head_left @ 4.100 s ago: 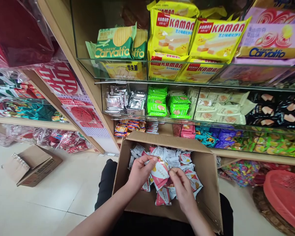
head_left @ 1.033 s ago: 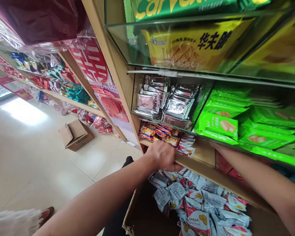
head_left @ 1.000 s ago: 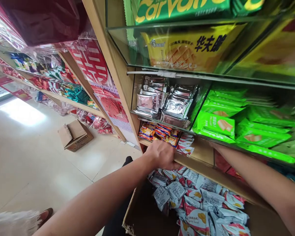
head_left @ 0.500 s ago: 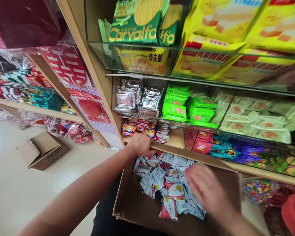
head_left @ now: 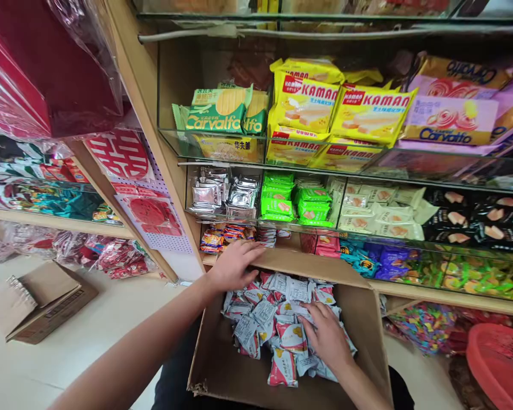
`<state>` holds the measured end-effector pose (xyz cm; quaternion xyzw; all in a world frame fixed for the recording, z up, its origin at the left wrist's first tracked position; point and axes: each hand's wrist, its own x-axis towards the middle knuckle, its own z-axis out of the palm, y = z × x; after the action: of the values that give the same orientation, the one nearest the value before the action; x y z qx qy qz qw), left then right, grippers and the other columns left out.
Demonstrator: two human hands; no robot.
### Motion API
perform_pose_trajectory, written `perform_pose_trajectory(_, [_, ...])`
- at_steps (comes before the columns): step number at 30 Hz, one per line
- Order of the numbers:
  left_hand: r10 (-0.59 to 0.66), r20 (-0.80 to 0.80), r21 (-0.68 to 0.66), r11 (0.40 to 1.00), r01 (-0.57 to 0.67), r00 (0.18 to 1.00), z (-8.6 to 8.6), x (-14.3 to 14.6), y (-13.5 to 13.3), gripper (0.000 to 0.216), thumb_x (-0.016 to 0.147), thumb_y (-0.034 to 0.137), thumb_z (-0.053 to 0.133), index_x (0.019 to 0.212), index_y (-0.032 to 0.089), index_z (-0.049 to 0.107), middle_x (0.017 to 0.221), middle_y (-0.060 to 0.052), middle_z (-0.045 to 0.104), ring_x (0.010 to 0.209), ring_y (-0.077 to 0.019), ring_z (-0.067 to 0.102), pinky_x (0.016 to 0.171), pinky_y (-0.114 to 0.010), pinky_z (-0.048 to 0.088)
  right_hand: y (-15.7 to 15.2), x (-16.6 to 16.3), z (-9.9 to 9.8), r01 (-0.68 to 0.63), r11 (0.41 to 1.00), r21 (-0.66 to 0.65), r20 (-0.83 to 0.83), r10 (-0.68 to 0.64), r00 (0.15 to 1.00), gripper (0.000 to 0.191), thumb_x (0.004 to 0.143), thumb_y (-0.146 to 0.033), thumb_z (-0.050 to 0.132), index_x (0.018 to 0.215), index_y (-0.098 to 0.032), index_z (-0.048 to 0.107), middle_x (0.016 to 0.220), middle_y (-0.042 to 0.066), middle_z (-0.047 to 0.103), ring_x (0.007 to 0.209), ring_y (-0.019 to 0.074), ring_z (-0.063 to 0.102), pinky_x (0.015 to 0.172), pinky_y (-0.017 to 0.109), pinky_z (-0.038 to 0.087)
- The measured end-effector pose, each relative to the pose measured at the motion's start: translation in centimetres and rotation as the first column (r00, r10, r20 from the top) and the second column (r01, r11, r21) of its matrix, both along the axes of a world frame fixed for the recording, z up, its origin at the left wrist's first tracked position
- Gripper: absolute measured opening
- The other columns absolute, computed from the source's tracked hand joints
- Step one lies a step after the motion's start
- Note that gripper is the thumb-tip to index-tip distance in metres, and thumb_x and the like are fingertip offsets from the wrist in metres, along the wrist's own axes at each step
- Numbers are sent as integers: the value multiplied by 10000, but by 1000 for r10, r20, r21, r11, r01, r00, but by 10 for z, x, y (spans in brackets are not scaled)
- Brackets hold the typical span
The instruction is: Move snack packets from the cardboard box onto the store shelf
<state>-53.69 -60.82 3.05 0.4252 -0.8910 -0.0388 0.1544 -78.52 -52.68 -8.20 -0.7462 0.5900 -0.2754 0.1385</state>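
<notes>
**Loose packets in a carton balanced on a lap**

The white-and-pink biscuit packets [head_left: 282,367] lie in a loose heap inside an open cardboard carton [head_left: 361,330], most of them toward its far edge and far-left corner. The right hand [head_left: 327,336] is over the right part of the heap, its fingers slightly spread and the thumb apart from them; whether a packet is touched beneath the fingertips cannot be told. The left hand [head_left: 235,267] is at the carton's far-left corner, fingers stretched out over the far flap and thumb apart, with no packet seen in it.

The carton appears to rest on the person's black trousers [head_left: 399,390], so its footing looks like the weak point: a shifted knee could tip it and spill packets onto the tiled floor [head_left: 128,319]. The near-left corner is ragged and might tear further if it were pulled. Since the packets overlap at odd angles, a hurried grasp could bring up several at once or let one slide away, and a hard squeeze could break the biscuits. Near the left fingers, orange-and-blue snack packets [head_left: 214,240] sit at the left end of the lowest shelf [head_left: 291,242]; a careless sweep of the knuckles could knock them off its front edge.
</notes>
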Motion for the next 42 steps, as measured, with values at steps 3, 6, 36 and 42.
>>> perform_pose_trajectory(3, [12, -409, 76, 997, 21, 913, -11, -22, 38, 464, 785, 251, 440, 1241, 216, 361, 1140, -88, 528, 1029, -187, 479, 900, -358, 384, 17, 7, 30, 63, 980, 190, 514, -154, 844, 310, 750, -380, 538, 990, -189, 493, 916, 73, 606, 828, 217, 567, 732, 348, 458])
perform_pose_trajectory(6, [261, -614, 453, 890, 62, 745, -30, -52, 72, 411, 801, 348, 436, 1182, 193, 420, 1024, -79, 572, 859, -163, 538, 744, -299, 451, 26, 21, 54, -13, 951, 309, 779, -245, 578, 391, 703, -407, 590, 1002, -189, 462, 903, 60, 614, 774, 196, 576, 681, 316, 474])
perform_pose_trajectory(36, [631, -719, 620, 772, -141, 291, -65, -77, 74, 256, 751, 434, 492, 679, 191, 454, 581, 52, 448, 526, -82, 404, 506, -196, 347, 25, 52, 41, 338, 940, 48, 392, -329, 859, 340, 860, -398, 311, 634, -197, 467, 521, -5, 500, 495, 139, 457, 495, 234, 328])
perform_pose_trajectory(42, [576, -779, 590, 807, -22, 247, -50, -80, 72, 241, 753, 429, 494, 728, 191, 461, 576, 58, 427, 531, -76, 389, 523, -193, 343, 26, 45, 52, 382, 905, -186, 355, -301, 885, 288, 869, -287, 344, 626, -190, 465, 495, -19, 473, 460, 117, 449, 463, 225, 336])
